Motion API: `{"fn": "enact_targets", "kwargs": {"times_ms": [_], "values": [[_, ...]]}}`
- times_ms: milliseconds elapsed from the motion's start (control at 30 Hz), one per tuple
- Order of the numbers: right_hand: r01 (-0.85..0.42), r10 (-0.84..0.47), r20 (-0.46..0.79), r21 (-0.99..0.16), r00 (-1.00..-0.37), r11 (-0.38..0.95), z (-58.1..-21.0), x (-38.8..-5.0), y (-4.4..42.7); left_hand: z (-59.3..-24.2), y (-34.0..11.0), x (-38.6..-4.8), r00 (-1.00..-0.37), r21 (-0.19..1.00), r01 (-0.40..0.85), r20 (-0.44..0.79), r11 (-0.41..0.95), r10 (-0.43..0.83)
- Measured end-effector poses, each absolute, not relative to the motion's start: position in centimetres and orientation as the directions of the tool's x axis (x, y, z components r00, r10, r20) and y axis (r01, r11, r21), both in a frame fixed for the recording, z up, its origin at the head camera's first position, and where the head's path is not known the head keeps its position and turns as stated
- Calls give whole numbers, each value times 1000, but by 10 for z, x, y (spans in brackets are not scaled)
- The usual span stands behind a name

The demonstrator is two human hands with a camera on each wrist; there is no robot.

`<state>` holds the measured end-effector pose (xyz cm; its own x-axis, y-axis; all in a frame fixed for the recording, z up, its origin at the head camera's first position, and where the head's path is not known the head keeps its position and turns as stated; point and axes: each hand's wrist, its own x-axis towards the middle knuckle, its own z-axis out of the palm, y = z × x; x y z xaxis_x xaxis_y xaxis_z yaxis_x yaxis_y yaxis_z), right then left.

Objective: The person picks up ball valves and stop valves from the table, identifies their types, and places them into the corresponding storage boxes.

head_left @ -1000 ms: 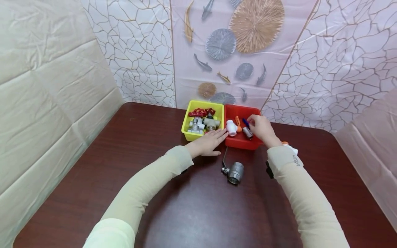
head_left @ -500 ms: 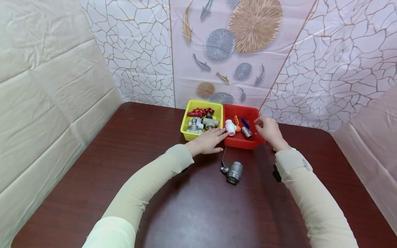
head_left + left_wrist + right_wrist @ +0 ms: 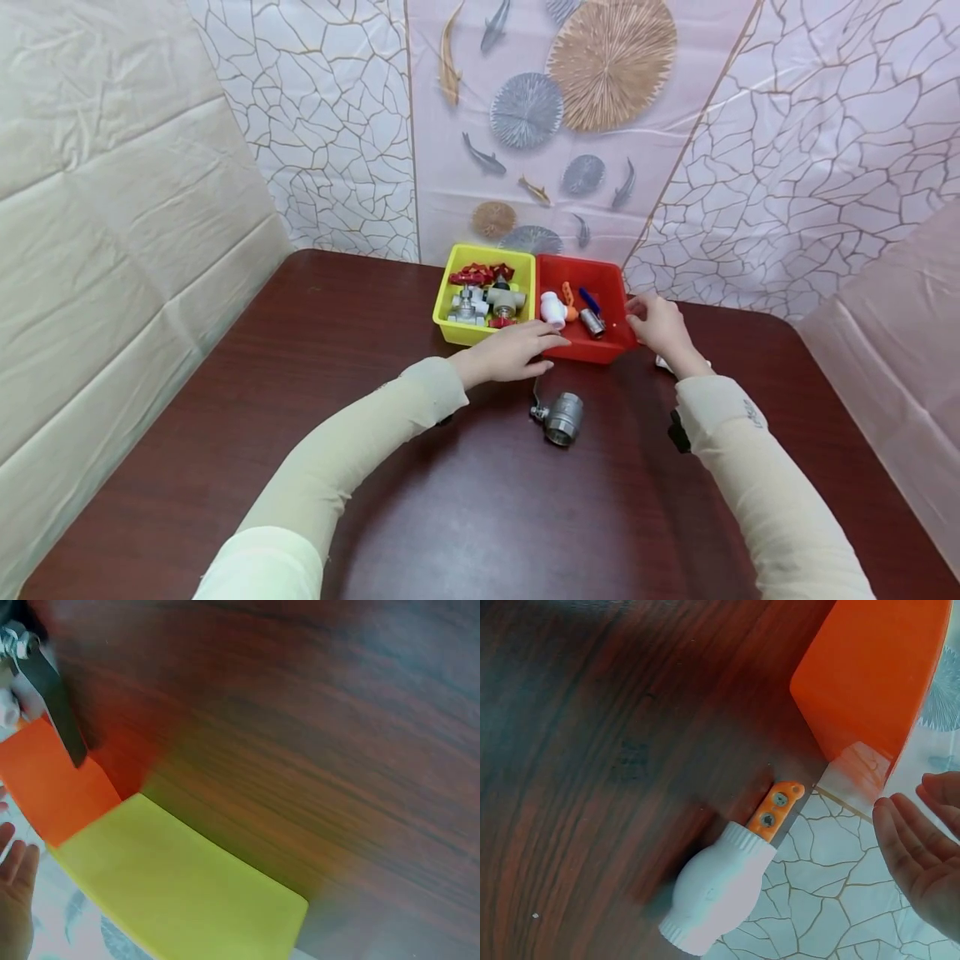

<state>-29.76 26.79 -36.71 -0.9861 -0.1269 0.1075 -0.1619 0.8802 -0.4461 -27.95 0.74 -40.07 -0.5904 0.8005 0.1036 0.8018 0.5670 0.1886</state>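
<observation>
My left hand [image 3: 513, 352] hovers with extended fingers over the front rims where the yellow bin [image 3: 465, 335] meets the red bin [image 3: 581, 352]; whether it touches them I cannot tell. My right hand [image 3: 663, 327] is beside the red bin's right rim, fingers loosely bent, holding nothing. Inside the red bin lie a white ball valve [image 3: 553, 310] with an orange handle and a small metal valve [image 3: 592, 323] by a blue lever [image 3: 588, 300]. A large metal ball valve [image 3: 564, 417] lies on the table in front.
Several valves with red handwheels [image 3: 472, 274] and grey bodies [image 3: 468, 307] fill the yellow bin. Another white ball valve [image 3: 720, 889] with an orange handle lies on the table right of the red bin, partly behind my right wrist. A patterned cloth [image 3: 525, 183] hangs behind.
My right hand has left the small metal valve with the blue lever and moved right, out to the red bin's rim. My left hand has shifted slightly toward me.
</observation>
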Motion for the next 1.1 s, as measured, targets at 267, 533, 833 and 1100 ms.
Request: {"fn": "enact_targets", "kwargs": {"times_ms": [267, 533, 833, 1100], "values": [[-97, -73, 65, -584, -995, 806, -374, -292, 275, -401, 18, -269, -532, 294, 817, 52, 496, 845], [70, -48, -125, -788, -991, 612, -380, -295, 286, -403, 26, -261, -460, 378, 818, -20, 433, 888], [361, -65, -411, -857, -909, 368, -380, -300, 293, -408, 32, -249, -437, 503, 760, -73, 411, 897], [408, -54, -439, -868, -897, 282, -380, -302, 293, -420, 40, -243, -419, 465, 782, -101, 415, 902]]}}
